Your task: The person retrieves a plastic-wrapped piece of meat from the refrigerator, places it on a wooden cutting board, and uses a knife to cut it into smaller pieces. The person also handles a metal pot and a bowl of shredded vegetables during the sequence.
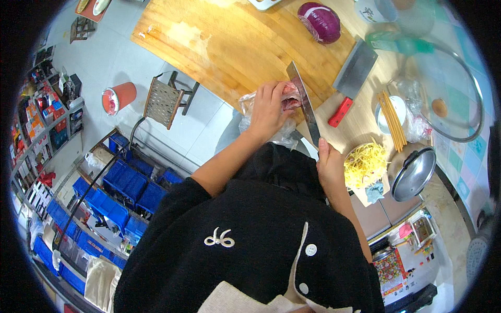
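Note:
My left hand (269, 112) is closed on a piece of raw red meat (291, 96), pressing it down near the edge of the wooden cutting board (224, 49). A clear plastic bag (245, 104) lies crumpled around the meat and under the hand. In my right hand (331, 166) is the handle of a long-bladed kitchen knife (304, 99). Its blade stands against the right end of the meat. On the right lies a cleaver (356, 68) with a red handle, apart from both hands. Shredded yellow potato (365, 164) is heaped close to my right hand.
A round purple vegetable (319, 23) sits at the board's far side. To the right are chopsticks (392, 122), a white bowl (399, 109), a small pot lid (414, 173) and a large glass lid (451, 94). A woven stool (164, 103) and red bucket (120, 98) stand left.

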Demonstrator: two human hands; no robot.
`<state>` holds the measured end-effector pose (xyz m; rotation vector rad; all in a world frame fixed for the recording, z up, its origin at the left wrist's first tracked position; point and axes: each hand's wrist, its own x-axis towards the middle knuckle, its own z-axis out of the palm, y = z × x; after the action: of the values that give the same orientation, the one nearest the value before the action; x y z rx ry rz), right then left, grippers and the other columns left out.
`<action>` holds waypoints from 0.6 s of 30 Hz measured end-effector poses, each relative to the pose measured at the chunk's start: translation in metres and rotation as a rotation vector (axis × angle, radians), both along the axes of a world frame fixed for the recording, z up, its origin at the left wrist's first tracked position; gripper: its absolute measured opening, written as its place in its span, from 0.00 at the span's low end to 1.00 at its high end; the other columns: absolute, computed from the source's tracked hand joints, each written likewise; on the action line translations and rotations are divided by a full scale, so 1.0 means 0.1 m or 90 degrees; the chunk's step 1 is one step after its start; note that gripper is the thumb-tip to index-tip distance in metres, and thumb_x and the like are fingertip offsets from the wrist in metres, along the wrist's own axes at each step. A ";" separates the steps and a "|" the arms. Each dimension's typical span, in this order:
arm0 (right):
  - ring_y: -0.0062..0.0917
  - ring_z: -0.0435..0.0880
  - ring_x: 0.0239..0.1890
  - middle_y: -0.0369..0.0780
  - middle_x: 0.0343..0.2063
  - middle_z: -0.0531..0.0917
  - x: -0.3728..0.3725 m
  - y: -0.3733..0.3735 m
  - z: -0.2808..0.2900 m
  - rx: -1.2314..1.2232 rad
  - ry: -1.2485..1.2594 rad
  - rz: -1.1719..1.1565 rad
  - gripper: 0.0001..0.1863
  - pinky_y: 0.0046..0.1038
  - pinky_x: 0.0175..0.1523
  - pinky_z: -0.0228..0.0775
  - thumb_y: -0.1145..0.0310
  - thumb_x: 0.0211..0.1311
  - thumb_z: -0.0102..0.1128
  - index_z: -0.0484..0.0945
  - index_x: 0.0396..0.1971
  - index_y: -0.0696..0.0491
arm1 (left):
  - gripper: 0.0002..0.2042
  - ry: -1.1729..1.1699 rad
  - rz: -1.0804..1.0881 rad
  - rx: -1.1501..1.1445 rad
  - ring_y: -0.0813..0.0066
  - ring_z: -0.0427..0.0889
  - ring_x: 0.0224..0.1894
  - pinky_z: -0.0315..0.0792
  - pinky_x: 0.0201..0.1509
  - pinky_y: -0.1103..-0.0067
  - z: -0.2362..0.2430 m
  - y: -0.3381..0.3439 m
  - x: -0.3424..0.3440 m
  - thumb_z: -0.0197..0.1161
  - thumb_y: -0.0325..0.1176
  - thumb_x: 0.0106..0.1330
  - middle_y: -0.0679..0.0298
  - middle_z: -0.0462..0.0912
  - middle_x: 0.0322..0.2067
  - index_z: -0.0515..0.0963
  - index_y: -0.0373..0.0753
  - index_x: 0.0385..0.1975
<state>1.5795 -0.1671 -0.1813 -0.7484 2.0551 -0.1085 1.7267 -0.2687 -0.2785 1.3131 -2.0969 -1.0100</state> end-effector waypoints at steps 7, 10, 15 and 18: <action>0.49 0.76 0.21 0.55 0.15 0.75 0.02 0.01 -0.26 -0.104 0.022 0.030 0.25 0.42 0.26 0.64 0.53 0.65 0.42 0.75 0.23 0.60 | 0.37 -0.002 -0.016 -0.011 0.48 0.63 0.50 0.60 0.55 0.63 -0.06 0.00 0.00 0.70 0.27 0.36 0.50 0.65 0.48 0.61 0.33 0.51; 0.50 0.76 0.21 0.54 0.15 0.75 0.03 -0.01 -0.34 -0.116 0.010 0.018 0.25 0.42 0.26 0.64 0.52 0.65 0.43 0.75 0.23 0.60 | 0.37 -0.005 -0.018 -0.016 0.48 0.63 0.51 0.60 0.56 0.63 -0.09 -0.01 0.01 0.70 0.27 0.36 0.50 0.64 0.49 0.61 0.32 0.52; 0.51 0.77 0.25 0.55 0.17 0.76 0.05 -0.18 -0.40 -0.111 0.030 0.022 0.27 0.43 0.31 0.67 0.49 0.64 0.42 0.77 0.24 0.60 | 0.39 -0.012 -0.009 -0.038 0.50 0.63 0.50 0.59 0.55 0.63 -0.16 0.05 0.02 0.71 0.27 0.38 0.52 0.64 0.50 0.59 0.37 0.54; 0.51 0.78 0.28 0.56 0.19 0.78 0.11 -0.43 -0.56 -0.125 0.064 0.080 0.29 0.45 0.34 0.68 0.47 0.63 0.42 0.78 0.25 0.61 | 0.37 -0.016 -0.013 -0.127 0.49 0.64 0.51 0.61 0.55 0.63 -0.18 0.10 -0.01 0.70 0.26 0.36 0.50 0.65 0.49 0.61 0.33 0.52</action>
<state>1.5904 -0.2097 -0.2369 -1.0213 2.1066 -0.2077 1.7253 -0.2582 -0.2968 1.2141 -2.1701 -0.7734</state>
